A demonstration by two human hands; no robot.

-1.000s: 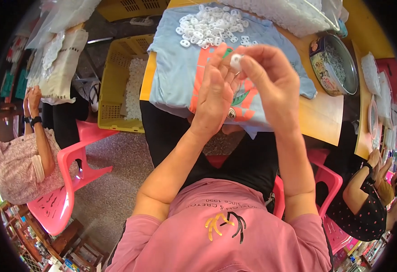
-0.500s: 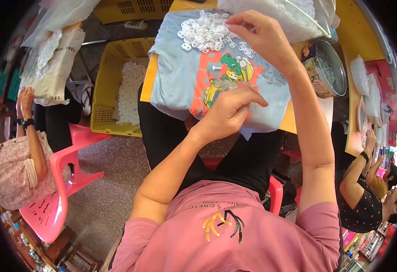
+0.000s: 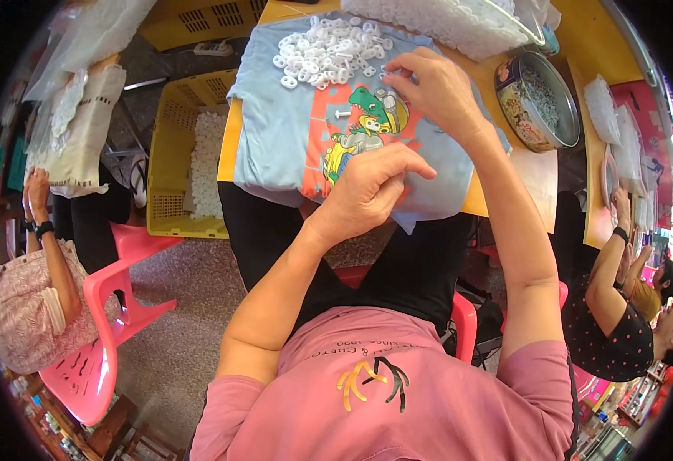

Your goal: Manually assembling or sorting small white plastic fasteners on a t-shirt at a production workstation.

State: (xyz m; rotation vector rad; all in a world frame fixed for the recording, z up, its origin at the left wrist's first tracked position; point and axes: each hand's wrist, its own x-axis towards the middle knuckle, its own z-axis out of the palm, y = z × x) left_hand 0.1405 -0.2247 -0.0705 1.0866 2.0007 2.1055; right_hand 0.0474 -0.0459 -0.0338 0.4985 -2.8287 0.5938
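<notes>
A pale blue cloth (image 3: 271, 146) with a printed green dinosaur covers the table in front of me. At its far side lies a heap of small white plastic pieces (image 3: 329, 50), many with two holes. My right hand (image 3: 438, 92) is just right of the heap, thumb and fingertips pinched beside a few loose pieces; what sits between them is too small to make out. Over the near part of the print my left hand (image 3: 363, 188) is curled, index finger bent forward, and its grip is hidden. A single white pin-shaped piece (image 3: 342, 114) rests on the print.
A round tin (image 3: 517, 115) of small metal parts stands right of the cloth. Behind it is a white basket (image 3: 532, 23) of white pieces. A yellow crate (image 3: 169, 169) with more stands at left. Other people sit at both sides; a pink chair (image 3: 98, 338) is at left.
My right hand has come nearer and slightly right, away from the heap's edge. My left hand keeps its curled pose over the print. The whole view has shifted a little.
</notes>
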